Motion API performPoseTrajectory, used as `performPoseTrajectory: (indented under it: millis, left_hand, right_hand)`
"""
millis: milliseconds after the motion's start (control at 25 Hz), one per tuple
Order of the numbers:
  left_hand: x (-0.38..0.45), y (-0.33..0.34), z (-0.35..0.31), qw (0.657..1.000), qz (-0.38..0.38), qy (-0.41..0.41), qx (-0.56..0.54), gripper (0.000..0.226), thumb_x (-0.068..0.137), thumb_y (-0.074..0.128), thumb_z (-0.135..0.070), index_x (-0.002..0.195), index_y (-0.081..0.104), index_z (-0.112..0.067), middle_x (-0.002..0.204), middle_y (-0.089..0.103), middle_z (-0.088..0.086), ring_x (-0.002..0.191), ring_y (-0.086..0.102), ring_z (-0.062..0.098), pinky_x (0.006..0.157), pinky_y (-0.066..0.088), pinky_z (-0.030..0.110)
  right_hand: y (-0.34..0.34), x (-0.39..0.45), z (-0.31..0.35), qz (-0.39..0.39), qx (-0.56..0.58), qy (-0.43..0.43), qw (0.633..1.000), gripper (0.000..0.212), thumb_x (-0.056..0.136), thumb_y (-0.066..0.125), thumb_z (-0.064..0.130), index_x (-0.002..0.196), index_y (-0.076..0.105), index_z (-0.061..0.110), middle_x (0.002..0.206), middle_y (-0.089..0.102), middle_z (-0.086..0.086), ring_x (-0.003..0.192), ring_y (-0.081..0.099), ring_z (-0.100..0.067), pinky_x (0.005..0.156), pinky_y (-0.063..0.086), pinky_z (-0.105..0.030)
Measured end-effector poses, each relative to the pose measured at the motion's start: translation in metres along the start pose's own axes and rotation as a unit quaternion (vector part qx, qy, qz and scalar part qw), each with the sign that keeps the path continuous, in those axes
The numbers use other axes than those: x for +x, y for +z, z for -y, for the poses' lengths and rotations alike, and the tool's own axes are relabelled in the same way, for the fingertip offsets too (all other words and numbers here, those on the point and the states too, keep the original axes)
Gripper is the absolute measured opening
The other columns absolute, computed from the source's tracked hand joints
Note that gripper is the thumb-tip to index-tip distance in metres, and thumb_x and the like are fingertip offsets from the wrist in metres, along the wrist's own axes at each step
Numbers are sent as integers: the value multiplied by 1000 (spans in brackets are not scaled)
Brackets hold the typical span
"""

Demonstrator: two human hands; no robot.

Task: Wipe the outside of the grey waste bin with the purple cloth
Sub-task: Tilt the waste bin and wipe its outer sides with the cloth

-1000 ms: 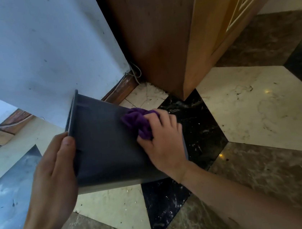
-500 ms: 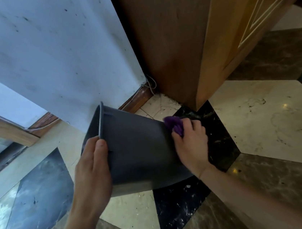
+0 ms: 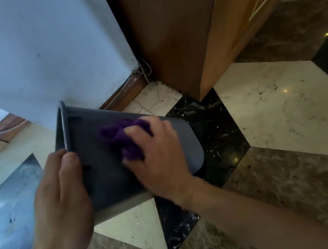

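The grey waste bin point(image 3: 101, 172) lies tipped on its side over the tiled floor, its rim to the left and its base to the right. My left hand point(image 3: 61, 199) grips the rim end and holds the bin steady. My right hand point(image 3: 158, 157) presses the crumpled purple cloth point(image 3: 124, 141) flat against the bin's upper outer wall, near the middle. Part of the cloth is hidden under my fingers. The bin's inside is out of sight.
A white wall point(image 3: 49, 55) with a brown skirting board point(image 3: 126, 91) stands just behind the bin. A wooden cabinet point(image 3: 179, 30) rises at the back right. Marble floor tiles point(image 3: 280, 111) spread to the right and front.
My right hand has slid the cloth from the bin's far base end back toward the middle of its wall. The bin has rolled slightly, showing its rounded base edge.
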State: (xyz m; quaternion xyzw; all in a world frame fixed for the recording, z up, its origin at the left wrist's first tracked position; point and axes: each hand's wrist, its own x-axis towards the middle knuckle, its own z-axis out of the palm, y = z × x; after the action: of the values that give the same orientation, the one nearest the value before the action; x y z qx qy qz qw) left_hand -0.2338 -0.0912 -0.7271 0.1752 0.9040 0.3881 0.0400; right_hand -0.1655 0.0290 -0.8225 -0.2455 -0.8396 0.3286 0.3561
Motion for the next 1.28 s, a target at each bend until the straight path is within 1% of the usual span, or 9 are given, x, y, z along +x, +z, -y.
performPoseTrajectory:
  millis: [280,440,600,720,800,880,1040,1160,1280]
  left_hand:
    - [0,-7,-7,998,37,56,1,31,98,33,-36,73,43,-21,63,50,-13,54,44,2,50,36,30]
    - [-2,-8,-14,995,81,54,16,31,102,35,-28,76,50,-22,68,52,-5,60,50,2,49,36,18]
    - [21,-34,-19,986,153,-64,-23,22,83,47,-32,97,64,-37,95,67,5,85,63,23,75,52,41]
    - [67,-42,-40,949,234,-212,-23,45,88,51,-50,132,48,-40,106,65,3,86,68,30,63,56,42]
    - [99,-32,-56,921,288,-261,26,67,82,45,-73,121,58,-20,108,65,11,83,69,35,54,57,42]
    - [126,-12,-66,939,246,-234,56,73,84,40,-74,120,56,-12,114,60,16,94,63,36,60,56,40]
    - [156,21,-69,967,74,-109,217,36,98,39,-25,107,58,3,106,61,17,97,58,34,81,43,37]
    - [156,29,-70,953,76,-26,292,28,98,39,-15,78,51,1,92,55,15,95,59,35,70,40,33]
    - [137,25,-64,968,46,47,243,44,97,39,-24,57,39,-5,62,45,9,56,46,24,48,30,31]
  right_hand:
    - [-13,-19,-109,46,-17,218,975,39,81,43,49,113,54,30,122,44,1,110,45,-23,91,44,-42]
    - [-16,-33,-129,5,78,337,938,25,89,48,39,111,52,29,118,45,-4,102,54,-32,78,39,-36]
    - [-14,-42,-125,-6,97,370,924,23,92,44,42,109,51,28,115,47,-5,91,56,-31,73,39,-36]
    - [-13,-45,-122,9,69,370,927,24,95,43,40,113,50,26,115,47,-6,94,57,-34,74,42,-38]
    - [-12,-42,-124,20,52,381,923,27,95,42,42,115,49,25,117,47,-8,97,56,-36,77,44,-41]
    - [-12,-39,-125,24,50,385,921,24,95,43,42,113,49,26,116,47,-8,95,57,-36,77,45,-41]
    - [-6,-32,-121,13,107,425,899,27,96,43,39,118,51,26,116,52,-11,91,54,-32,78,42,-40]
    - [-8,-25,-118,-16,255,543,800,42,96,42,35,134,51,22,124,59,-16,110,56,-37,100,43,-47]
    - [-14,-34,-115,-30,307,568,763,48,94,43,37,139,49,23,126,60,-14,116,55,-40,105,42,-54]
